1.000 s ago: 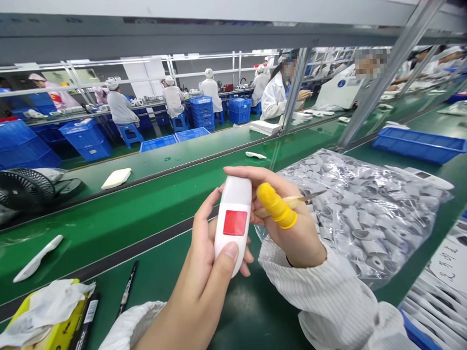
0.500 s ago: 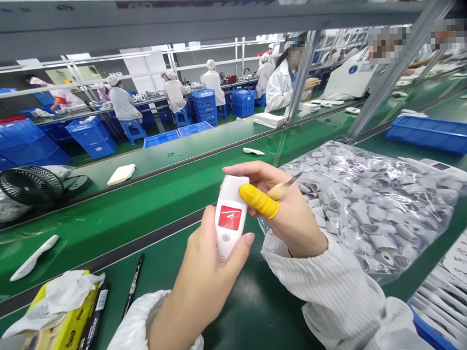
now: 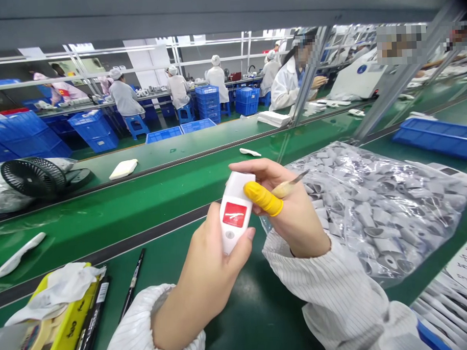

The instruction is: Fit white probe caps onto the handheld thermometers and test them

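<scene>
A white handheld device (image 3: 230, 235) with a red screen is held upright over the green table. My left hand (image 3: 206, 270) grips its lower part, thumb on the right edge and fingers on the left. My right hand (image 3: 290, 214) holds the upper end, with a yellow finger cot on the thumb pressed against the front. A small tool (image 3: 285, 188) with a pale handle and dark pointed tip is tucked in my right hand, pointing up and right. The device hides some fingertips.
A clear bag of grey plastic parts (image 3: 376, 216) lies right. At the lower left are a yellow tray (image 3: 72, 323) and pens (image 3: 133, 283). White pieces lie on the green conveyor (image 3: 161, 198). A black fan (image 3: 32, 177) stands beyond. People sit in the background.
Both hands and the device appear slightly farther right in the view. White pieces on the conveyor have shifted left. The grip looks the same.
</scene>
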